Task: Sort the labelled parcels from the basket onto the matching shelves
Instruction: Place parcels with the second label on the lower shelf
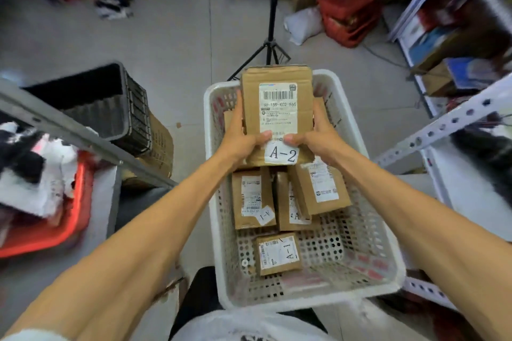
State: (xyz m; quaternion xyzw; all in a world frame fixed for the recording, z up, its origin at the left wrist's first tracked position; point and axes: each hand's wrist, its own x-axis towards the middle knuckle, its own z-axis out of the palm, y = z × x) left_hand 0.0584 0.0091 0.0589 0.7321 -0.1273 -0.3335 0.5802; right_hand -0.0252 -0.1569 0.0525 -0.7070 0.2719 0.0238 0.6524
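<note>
Above the grey floor (pixel 166 22), left hand (pixel 240 144) and right hand (pixel 318 139) both grip the brown cardboard A-2 parcel (pixel 277 108), lengthwise over the white plastic basket (pixel 304 302).

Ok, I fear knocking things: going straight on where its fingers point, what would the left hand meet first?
The left hand grips the brown cardboard parcel labelled A-2; beyond, likely the far rim of the white perforated plastic basket, or the black tripod if it passes above. Depth unclear.

Partly hidden label (pixel 297 216) on middle parcel (pixel 282 199)
</note>
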